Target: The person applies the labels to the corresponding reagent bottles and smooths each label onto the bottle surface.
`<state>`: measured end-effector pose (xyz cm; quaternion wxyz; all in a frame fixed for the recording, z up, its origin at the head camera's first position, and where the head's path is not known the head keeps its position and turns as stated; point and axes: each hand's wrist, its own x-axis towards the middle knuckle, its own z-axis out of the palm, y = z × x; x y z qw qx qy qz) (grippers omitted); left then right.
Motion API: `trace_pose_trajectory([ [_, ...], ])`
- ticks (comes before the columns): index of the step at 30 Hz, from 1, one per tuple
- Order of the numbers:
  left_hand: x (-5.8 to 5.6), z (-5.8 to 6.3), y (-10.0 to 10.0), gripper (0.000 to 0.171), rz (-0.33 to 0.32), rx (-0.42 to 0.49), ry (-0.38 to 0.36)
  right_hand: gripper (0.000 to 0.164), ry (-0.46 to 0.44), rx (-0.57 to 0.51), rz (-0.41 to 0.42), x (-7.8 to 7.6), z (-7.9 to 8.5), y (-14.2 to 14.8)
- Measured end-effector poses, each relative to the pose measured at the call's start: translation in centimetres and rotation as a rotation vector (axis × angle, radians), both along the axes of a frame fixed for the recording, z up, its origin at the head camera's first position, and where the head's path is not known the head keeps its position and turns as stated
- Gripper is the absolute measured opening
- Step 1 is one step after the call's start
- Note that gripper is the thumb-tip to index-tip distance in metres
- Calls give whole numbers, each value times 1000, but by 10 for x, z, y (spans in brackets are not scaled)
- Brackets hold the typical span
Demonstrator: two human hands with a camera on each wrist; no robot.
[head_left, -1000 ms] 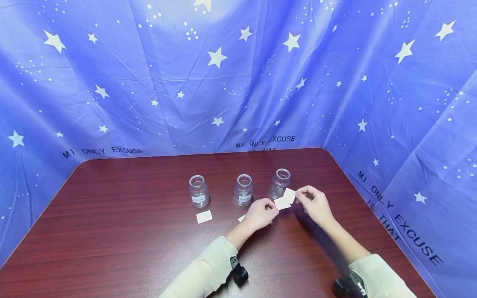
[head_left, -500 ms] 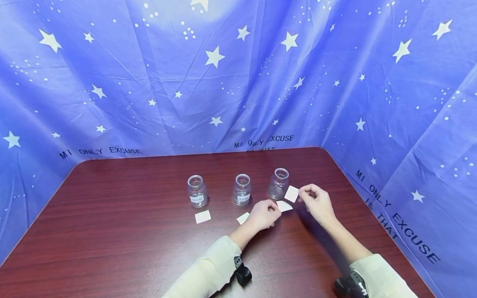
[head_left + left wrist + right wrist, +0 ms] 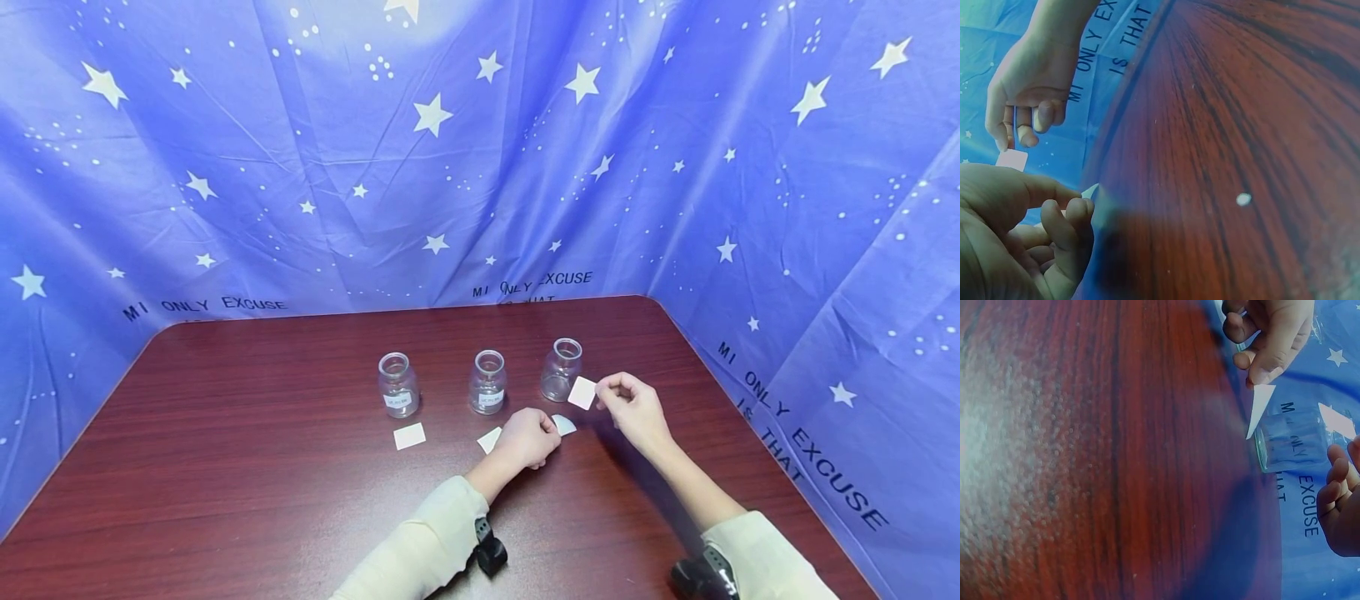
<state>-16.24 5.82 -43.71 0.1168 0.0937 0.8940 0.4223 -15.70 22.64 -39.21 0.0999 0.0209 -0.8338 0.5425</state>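
My left hand [image 3: 528,437] pinches a curved white slip of paper [image 3: 563,426] between thumb and fingertips; in the right wrist view this slip [image 3: 1260,409] hangs bent beneath the fingers. Between the thumb and finger of my right hand [image 3: 633,404] is a small white square label [image 3: 582,393], held by its right edge. It overlaps the lower right of the rightmost glass jar [image 3: 561,367], which shows no label. The middle jar [image 3: 488,382] and the left jar [image 3: 397,385] each carry a small printed white label low on the front. All three jars are upright, without lids.
A white paper piece [image 3: 409,436] lies before the left jar. Another white paper piece [image 3: 490,439] lies before the middle jar, partly covered by my left hand. The dark red wooden table [image 3: 247,467] ends against a blue star-patterned curtain [image 3: 300,150].
The white slip and the square label, overlapping a second ago, are now apart. My left hand has drawn the slip slightly down and toward me. The right hand stays near the rightmost jar.
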Motion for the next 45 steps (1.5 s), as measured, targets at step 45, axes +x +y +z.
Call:
trace_pose_trajectory([
  [45,-7,6,-9,10,63,-62,172,8,69,122,12,-7,-22,-1],
])
